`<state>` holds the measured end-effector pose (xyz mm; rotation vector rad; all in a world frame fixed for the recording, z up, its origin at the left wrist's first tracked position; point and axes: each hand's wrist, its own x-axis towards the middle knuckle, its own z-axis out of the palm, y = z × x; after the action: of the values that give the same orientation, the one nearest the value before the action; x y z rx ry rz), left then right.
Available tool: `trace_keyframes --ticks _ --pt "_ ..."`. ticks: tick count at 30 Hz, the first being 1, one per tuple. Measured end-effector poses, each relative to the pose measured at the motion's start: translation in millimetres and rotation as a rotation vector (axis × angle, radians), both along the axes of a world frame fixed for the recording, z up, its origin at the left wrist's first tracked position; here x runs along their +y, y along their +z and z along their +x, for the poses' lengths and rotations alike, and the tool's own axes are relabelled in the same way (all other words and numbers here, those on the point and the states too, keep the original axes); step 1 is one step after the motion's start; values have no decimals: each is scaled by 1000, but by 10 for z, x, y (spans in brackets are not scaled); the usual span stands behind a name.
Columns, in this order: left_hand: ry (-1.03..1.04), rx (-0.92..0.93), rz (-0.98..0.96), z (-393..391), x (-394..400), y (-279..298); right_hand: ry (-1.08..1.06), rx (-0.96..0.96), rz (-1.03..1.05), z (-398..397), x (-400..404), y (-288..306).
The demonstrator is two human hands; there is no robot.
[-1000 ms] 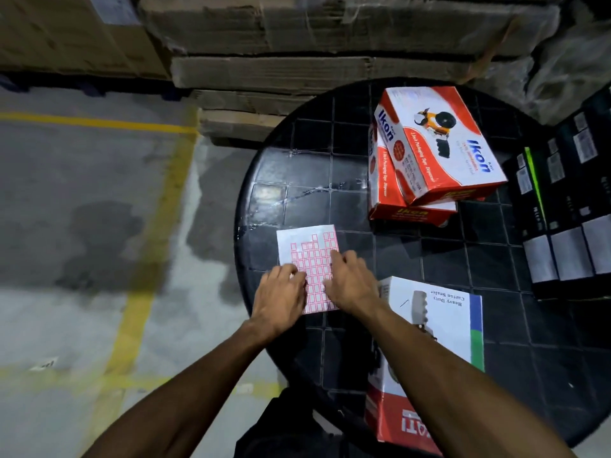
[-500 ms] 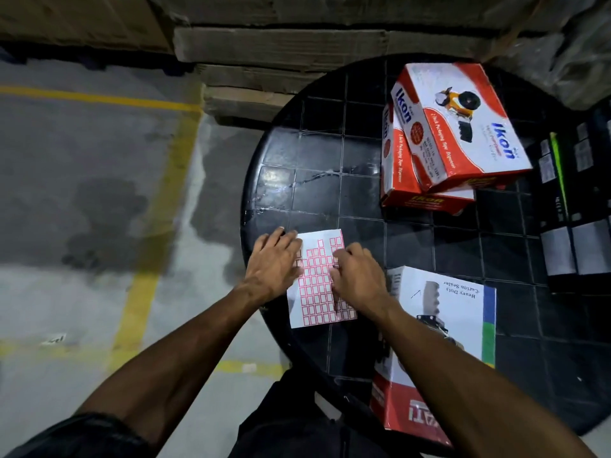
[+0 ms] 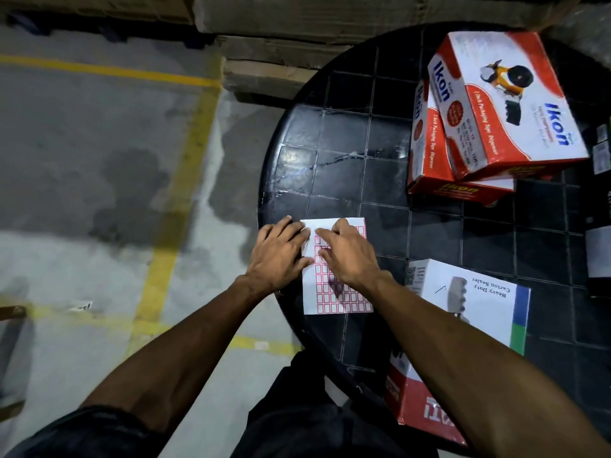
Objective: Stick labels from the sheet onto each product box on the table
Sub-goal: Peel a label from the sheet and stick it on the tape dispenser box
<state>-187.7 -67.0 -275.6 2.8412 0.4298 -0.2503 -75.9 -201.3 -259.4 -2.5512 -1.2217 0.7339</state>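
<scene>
A white label sheet [image 3: 334,299], printed with rows of small red-bordered stickers, is seen lying flat at the 9 o'clock edge of a round black gridded desk [image 3: 363,133]. The sheet's left margin is pressed down by the left hand [image 3: 281,254], its fingers laid out nearly straight across the paper. The right hand [image 3: 347,256] is placed over the sheet's upper half, fingers bent toward the sticker rows; whether a label is pinched under the fingertips cannot be told.

Two red-and-white Ikon tape dispenser boxes [image 3: 502,104] are stacked, the upper one skewed across the lower, at about 1 o'clock on the desk. A white carton sealer box [image 3: 479,309] with a red end and a blue-and-green stripe is set at 5 o'clock, just right of the sheet and partly crossed by the right forearm. Dark boxes [image 3: 600,252] are lined up at the 3 o'clock rim. Stacked cardboard cartons [image 3: 297,14] are seen beyond the desk, and yellow lines [image 3: 185,180] are painted on the concrete floor at left.
</scene>
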Motion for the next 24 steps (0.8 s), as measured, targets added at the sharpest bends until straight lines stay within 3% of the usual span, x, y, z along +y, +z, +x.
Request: trace_keyframes --ticks 24 --pt "57 145 59 61 -121 116 -159 49 14 -53 189 13"
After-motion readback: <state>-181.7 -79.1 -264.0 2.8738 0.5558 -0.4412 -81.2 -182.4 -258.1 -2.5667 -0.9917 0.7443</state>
